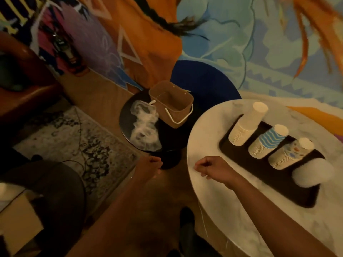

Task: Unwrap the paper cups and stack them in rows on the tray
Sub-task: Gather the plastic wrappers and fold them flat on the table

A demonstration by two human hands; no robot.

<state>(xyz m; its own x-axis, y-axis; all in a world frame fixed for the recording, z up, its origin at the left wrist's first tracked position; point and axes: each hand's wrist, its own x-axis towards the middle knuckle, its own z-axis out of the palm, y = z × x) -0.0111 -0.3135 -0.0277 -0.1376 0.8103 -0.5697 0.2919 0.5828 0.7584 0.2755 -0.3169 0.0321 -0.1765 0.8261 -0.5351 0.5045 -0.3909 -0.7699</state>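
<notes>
Left hand (148, 166): curled into a fist, nothing seen in it; near the black side table (124, 117).
Right hand (209, 167): tight fist, holding nothing, over the white table (213, 197) rim, apart from the tray (259, 175).
Cups: four mouth-down paper stacks in a row on the tray: cream (246, 123), blue-wave (268, 140), speckled (289, 154), a blurred white one (313, 175).
Tray: dark, rectangular, rounded corners.
Wrap (144, 127): crumpled clear film on the side table, beside a brown basket (172, 103).

Dim warm light; soft motion blur throughout, wide-angle bending at edges, deep shadow lower left
</notes>
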